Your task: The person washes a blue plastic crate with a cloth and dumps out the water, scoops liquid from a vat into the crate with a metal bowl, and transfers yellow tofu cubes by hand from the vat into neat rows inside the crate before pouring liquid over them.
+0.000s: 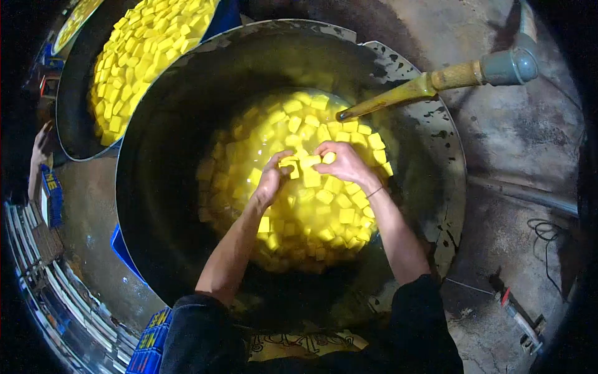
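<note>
A: What is shown in the head view?

B: A large dark vat (156,187) is seen from above. Many yellow blocks (346,215) are gathered inside it, partly covered by cloudy liquid.

A: How is the right hand placed?

B: The right hand (342,163) is held low among the blocks, near the middle of the vat. A small yellow block (329,158) is pinched between its thumb and fingers, which are drawn nearly together.

A: And the left hand?

B: The left hand (271,179) is held opposite, just beside the right. Its fingers are curled, with a gap left between thumb and fingertips, and another block (291,167) is seen there; whether it is gripped or only touched cannot be told. More blocks are seen between the two hands.

A: What is found nearby?

B: A pipe (458,76) is extended over the rim from the right, its dark tip held above the blocks on the far side. Beyond, to the left, similar blocks (143,56) are held in a second vat (73,124).
</note>
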`<action>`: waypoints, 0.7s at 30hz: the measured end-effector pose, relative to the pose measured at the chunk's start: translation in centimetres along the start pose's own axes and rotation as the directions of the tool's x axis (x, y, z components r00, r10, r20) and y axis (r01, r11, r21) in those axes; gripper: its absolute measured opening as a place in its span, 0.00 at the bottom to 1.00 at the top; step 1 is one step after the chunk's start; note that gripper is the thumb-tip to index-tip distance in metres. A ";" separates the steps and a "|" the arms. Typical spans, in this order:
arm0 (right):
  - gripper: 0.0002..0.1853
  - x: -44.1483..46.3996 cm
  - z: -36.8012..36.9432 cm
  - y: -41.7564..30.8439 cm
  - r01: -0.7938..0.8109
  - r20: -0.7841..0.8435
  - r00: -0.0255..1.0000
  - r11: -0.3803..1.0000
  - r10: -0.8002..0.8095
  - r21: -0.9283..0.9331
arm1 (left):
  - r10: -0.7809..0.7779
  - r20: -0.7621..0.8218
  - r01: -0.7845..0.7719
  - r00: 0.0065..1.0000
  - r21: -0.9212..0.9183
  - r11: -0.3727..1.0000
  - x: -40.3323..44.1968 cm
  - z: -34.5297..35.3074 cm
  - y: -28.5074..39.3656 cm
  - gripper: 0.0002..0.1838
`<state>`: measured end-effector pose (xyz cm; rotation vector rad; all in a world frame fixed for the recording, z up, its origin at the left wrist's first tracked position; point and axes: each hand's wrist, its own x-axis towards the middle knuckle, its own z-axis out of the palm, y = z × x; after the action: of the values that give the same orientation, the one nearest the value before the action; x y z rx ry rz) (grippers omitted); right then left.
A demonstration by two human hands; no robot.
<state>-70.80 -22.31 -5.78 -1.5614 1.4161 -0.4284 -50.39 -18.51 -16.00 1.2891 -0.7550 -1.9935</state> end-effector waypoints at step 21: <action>0.25 6.9 12.8 3.6 -0.036 -0.139 0.990 0.987 0.014 -0.154 | 0.110 -0.297 -0.316 0.949 -0.872 0.373 -2.7 2.5 12.6 0.14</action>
<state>-61.13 -23.01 -17.17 -1.6636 1.6064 -0.4258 -49.32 -24.14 -4.16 0.5986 0.3255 -1.5704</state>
